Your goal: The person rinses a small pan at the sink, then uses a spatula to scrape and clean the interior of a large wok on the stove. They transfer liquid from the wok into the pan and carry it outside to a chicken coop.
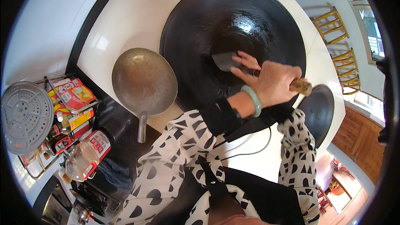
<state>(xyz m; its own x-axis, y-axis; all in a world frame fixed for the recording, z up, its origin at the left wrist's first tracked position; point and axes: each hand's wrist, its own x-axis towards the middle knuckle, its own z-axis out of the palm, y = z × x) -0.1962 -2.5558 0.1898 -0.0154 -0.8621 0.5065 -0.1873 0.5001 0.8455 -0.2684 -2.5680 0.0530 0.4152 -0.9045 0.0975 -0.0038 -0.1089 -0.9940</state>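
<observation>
My left hand, with a pale green bangle at its wrist, is closed around the light wooden handle of a spatula. The broad dark spatula blade lies low in a large black wok set into the counter. Crossing beneath the left hand, my right hand has its fingers spread beside the shaft and blade. Its palm is hidden, so whether it grips the shaft cannot be told. Left of the large wok sits a smaller metal wok with a tubular handle.
A dark pan or lid rests at the right counter edge. To the left are a wire rack with food packets, a perforated steamer plate, a large plastic bottle and a dark cloth. Bamboo chairs stand beyond the counter.
</observation>
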